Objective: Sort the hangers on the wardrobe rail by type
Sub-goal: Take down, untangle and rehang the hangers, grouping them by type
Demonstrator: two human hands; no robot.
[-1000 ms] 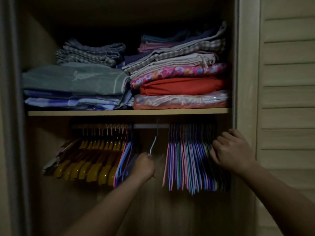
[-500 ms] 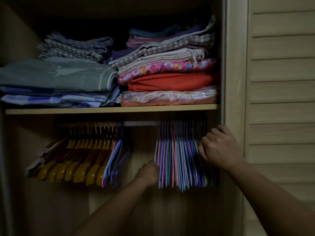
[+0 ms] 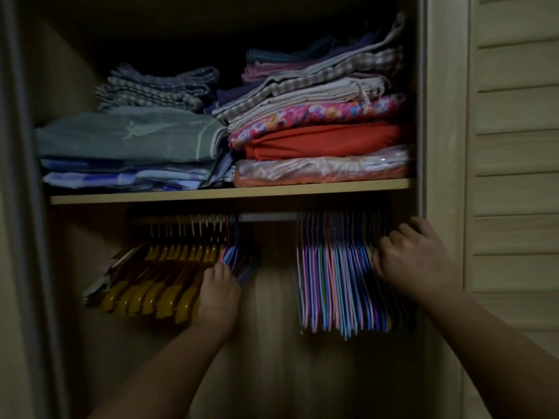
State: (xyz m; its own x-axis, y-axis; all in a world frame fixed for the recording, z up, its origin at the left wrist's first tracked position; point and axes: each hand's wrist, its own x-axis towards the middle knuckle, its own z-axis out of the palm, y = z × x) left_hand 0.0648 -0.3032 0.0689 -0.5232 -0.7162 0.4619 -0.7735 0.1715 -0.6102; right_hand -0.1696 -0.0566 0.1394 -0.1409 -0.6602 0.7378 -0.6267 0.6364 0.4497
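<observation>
Reaching in with both hands, we note the fingers first. The left hand (image 3: 218, 293) has its fingers curled in among the few thin pink, blue and purple wire hangers (image 3: 234, 258) that hang at the right end of the left cluster; whether they actually pinch one we cannot tell, since the fingertips are buried. The right hand (image 3: 416, 258) has its fingers bent and close together, knuckles up, pressed into the right side of the large bunch of thin multicoloured wire hangers (image 3: 338, 282); they seem to grip or steady several at once.

Outward from the left hand sit the chunky yellow-brown wooden hangers (image 3: 157, 285), fanned at a slant toward the left. All of it hangs from the grey metal wardrobe rail (image 3: 266, 218), with a bare stretch of rail between the two groups. Above the rail runs the pale wooden shelf (image 3: 211, 195) carrying folded linens (image 3: 317, 140); a louvred door (image 3: 514, 146) stands to the right.

Handling, as we judge it: the thin hangers look light, springy and prone to tangling at the hooks, so we would take a stray one near the neck, just under the hook, lift it clear of the rail and carry it across. The wooden ones look stiff and heavier; sliding them along the rail by the shoulders should do.
</observation>
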